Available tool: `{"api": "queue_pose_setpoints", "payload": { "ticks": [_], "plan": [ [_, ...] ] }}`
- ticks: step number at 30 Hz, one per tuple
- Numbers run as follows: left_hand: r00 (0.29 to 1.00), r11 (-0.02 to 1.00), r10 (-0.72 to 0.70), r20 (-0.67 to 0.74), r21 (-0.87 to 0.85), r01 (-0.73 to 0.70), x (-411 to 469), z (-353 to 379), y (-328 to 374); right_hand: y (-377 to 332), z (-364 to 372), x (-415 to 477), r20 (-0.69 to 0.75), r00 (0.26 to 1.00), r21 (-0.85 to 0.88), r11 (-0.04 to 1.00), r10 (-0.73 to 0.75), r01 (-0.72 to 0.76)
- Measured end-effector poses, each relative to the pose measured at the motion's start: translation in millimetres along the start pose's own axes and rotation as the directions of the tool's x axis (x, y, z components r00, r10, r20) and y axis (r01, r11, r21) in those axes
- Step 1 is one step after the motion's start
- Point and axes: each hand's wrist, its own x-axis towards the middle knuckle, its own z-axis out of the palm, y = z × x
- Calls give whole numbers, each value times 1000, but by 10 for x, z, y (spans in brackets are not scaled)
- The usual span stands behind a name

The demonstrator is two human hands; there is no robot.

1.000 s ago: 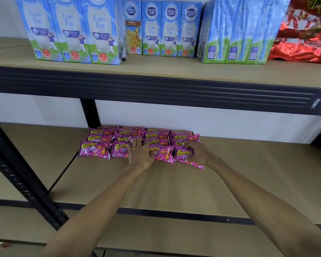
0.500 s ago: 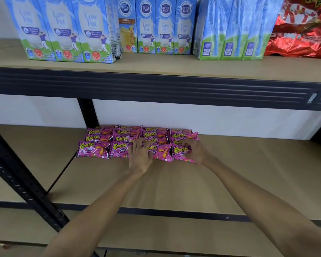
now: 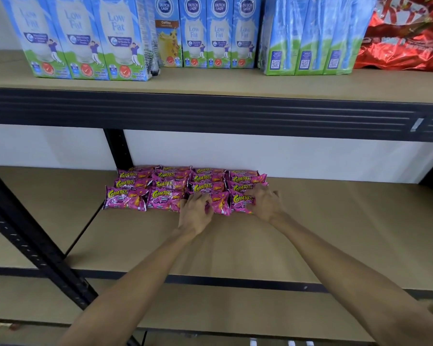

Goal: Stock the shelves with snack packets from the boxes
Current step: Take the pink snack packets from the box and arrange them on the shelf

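Note:
Several pink snack packets (image 3: 160, 186) lie in neat rows at the back of the middle shelf (image 3: 335, 233), against the white wall. My left hand (image 3: 195, 213) reaches in from below, and its curled fingers pinch the left edge of the third packet in the front row (image 3: 221, 204). My right hand (image 3: 265, 203) lies with spread fingers on the rightmost front packet (image 3: 240, 201), pressing it down at the right end of the block. No box is in view.
On the upper shelf stand blue milk cartons (image 3: 85, 41) and a red foil bag (image 3: 405, 38) at the far right. A dark steel beam (image 3: 210, 113) fronts that shelf. A black slanted upright (image 3: 35, 240) crosses the left side. Bare board lies to the right of the packets.
The rightmost front packet, which stuck out at an angle, now lies in line with the front row. My left fingers have curled onto the third packet. The view has shifted slightly.

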Motion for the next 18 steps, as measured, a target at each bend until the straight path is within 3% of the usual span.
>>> {"api": "queue_pose_setpoints", "payload": {
  "ticks": [6, 12, 18],
  "plan": [
    [999, 999, -34, -8, 17, 34, -57, -32, 79, -21, 13, -124, -86, 996, 127, 992, -13, 24],
    [993, 999, -50, -109, -15, 49, -261, -29, 278, 74, 1, -452, -252, 967, 283, 952, -46, 119],
    [995, 999, 24, -100, -42, -29, -691, 94, 792, 176, -41, -1001, -182, 981, 388, 912, -64, 132]
  ]
}}
